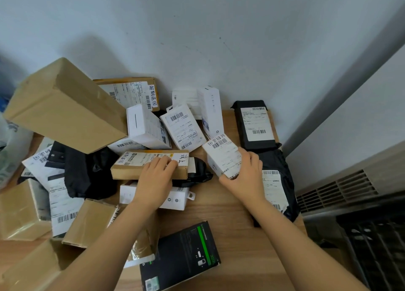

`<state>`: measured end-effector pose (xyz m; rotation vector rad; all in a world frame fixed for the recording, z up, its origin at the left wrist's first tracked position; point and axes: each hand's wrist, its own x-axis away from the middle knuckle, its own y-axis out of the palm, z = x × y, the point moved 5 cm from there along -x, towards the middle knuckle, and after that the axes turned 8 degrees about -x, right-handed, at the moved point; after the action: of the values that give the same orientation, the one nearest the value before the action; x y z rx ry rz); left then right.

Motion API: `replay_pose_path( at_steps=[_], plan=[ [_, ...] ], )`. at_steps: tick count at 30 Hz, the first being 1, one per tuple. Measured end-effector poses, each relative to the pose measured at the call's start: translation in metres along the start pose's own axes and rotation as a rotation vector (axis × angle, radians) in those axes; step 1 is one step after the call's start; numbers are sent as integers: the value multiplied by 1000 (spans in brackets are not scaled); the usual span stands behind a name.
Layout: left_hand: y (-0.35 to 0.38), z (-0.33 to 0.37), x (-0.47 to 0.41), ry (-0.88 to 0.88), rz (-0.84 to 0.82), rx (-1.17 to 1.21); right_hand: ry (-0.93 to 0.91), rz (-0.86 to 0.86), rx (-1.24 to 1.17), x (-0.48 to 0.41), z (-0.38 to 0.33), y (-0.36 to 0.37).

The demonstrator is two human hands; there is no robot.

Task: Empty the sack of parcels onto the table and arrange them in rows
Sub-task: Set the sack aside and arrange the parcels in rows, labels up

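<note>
Our right hand (245,177) grips a small white cardboard box with barcode labels (221,155), which is tilted above the wooden worktop (230,209). The fingers (248,157) curl over its far side and the thumb sits at the near end. Our left hand (156,179) rests on a flat brown cardboard parcel with a white label (131,162), fingers nearly straight across its top. More parcels lie heaped on the worktop against the wall, with a large brown carton (65,106) tilted at left and a black plastic mailer (255,124) at right.
</note>
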<state>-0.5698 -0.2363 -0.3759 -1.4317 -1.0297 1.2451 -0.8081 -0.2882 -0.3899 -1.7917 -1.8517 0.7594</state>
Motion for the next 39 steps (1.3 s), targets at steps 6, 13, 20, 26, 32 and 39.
replay_pose_path(
  at_steps=[6, 13, 20, 26, 32, 39],
  plan=[
    [1, -1, -5, 13, -17, -1, -161, -405, 260, -29, -16, -8],
    [1, -4, -11, 53, -25, 35, -53, -283, 447, -35, -10, 8],
    [2, -11, -16, 99, -25, 74, 319, -109, 249, -20, -20, 48],
    [5, -21, -17, 136, -15, 113, 226, -299, 200, -43, -9, 45],
    [9, -26, -19, 76, 11, 118, 121, -84, 111, -80, -32, 34],
    [14, -35, -22, -18, -44, 136, 219, 34, -22, -135, -59, 54]
  ],
)
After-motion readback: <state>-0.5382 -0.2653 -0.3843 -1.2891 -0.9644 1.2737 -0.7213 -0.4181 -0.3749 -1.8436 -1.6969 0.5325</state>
